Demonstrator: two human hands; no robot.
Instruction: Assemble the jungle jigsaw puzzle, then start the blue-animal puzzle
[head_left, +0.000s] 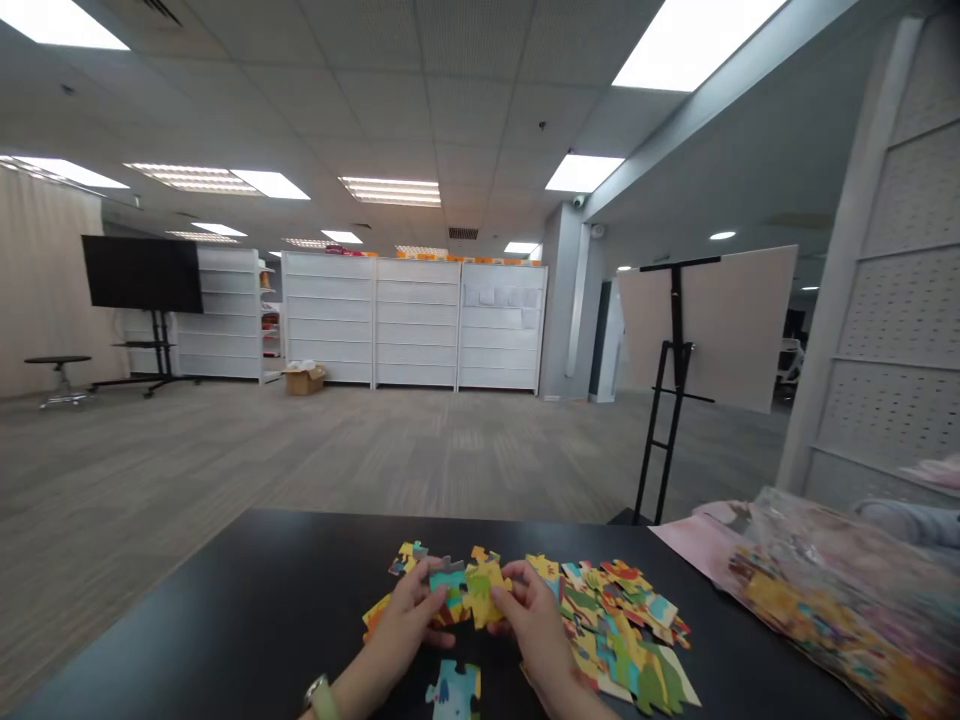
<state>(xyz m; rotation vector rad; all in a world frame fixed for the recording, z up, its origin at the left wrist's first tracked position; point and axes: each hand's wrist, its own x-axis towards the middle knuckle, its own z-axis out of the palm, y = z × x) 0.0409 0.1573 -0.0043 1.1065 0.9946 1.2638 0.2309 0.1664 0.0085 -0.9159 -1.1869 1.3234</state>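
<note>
Light-green band and round case, a wristwatch (321, 697) circles the left wrist at eight o'clock, taking the space between the hands as the centre of the dial. Left hand (409, 610) and right hand (538, 612) are near each other, each pinching card between thumb and fingers: the left is closed on a teal-and-yellow jigsaw piece (448, 583), the right on a yellow-green jigsaw piece (480, 594). These two meet edge to edge at the centre, raised over the smooth black tabletop (247, 610); whether their knobs interlock I cannot tell.

At six o'clock lies a light-blue jigsaw piece (454, 690) with rounded tabs and notches. An orange-yellow piece (375, 610) shows at nine, partly behind the left hand, a multicoloured piece (407, 557) sits at eleven, and a yellow piece (486, 554) at twelve. From three to four o'clock, glossy printed pieces overlap in a loose heap (616, 625). Farther out at three is a crinkled clear plastic bag (840, 590), patterned pieces showing through its film.

Beyond the table, a thin-legged black easel (671, 390) stands toward two o'clock on streaked grey carpet (420, 440); white slatted shelving units (416, 325) span twelve.
</note>
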